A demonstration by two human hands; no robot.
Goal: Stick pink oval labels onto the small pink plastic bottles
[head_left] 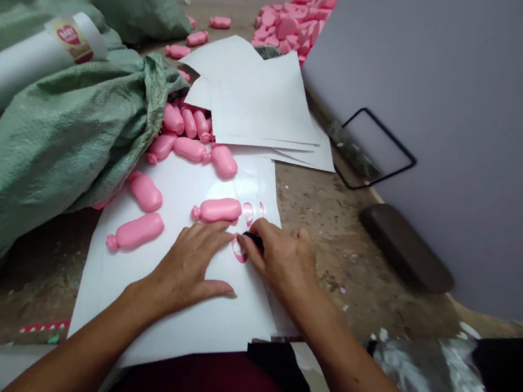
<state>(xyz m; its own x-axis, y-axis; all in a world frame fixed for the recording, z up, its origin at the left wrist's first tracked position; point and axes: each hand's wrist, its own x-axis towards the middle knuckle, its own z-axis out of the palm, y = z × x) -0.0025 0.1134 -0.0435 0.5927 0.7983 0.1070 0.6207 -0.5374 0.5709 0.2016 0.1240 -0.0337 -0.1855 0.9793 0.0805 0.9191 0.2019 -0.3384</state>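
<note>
A white sheet [166, 331] with red-pink oval stickers [240, 249] near its right side lies in front of me. My left hand [192, 264] rests on it, fingers apart and thumb stretched out, holding nothing. Just right of it, my right hand [280, 256] pinches a small black tool [254, 240] at the edge of an oval sticker. Directly beyond my left fingertips lies a pink bottle-shaped piece [218, 209]. Two more pink pieces [138, 231] lie on the sheet to the left, and several others [190, 149] at its far end.
A green woven sack [58, 130] with pink pieces at its mouth fills the left, a white roll [22, 71] on top. Loose white sheets [259, 99] lie beyond. A pink heap [291, 23] sits at the back. A grey panel [445, 117] with a black wire frame [413, 161] stands right.
</note>
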